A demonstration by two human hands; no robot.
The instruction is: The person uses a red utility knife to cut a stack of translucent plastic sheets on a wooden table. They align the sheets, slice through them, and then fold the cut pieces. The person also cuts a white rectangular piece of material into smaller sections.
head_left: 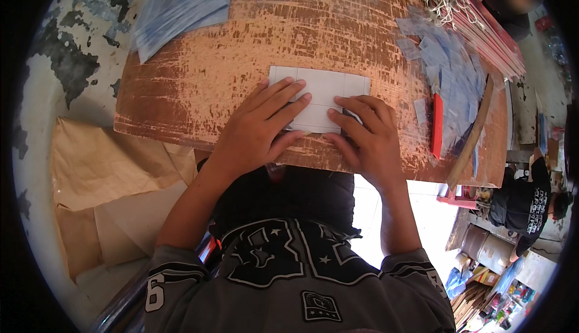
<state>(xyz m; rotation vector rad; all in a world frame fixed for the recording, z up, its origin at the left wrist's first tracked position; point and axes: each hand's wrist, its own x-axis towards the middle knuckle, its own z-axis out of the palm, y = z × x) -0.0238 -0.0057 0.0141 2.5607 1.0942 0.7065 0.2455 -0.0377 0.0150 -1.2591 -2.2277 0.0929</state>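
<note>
A white rectangular piece of paper or thin card [323,88], marked with straight lines or creases, lies near the front edge of the worn wooden table [338,34]. My left hand [256,125] rests over its left side, fingers stretched and spread. Across the right side lies my right hand [371,129], its fingers apart and slightly bent. Both thumbs come close to the sheet's near edge. Neither hand grips anything that I can see. Parts of the sheet's left and right sides are hidden under my fingers.
Bluish clear plastic sheets [181,20] lie at the far left. To the right are plastic scraps [443,61], a red-handled knife-like tool [436,125], a wooden strip [471,135], white strings [443,0] and reddish sticks [491,40]. Brown paper [108,158] is at left; a person [522,203] is at right.
</note>
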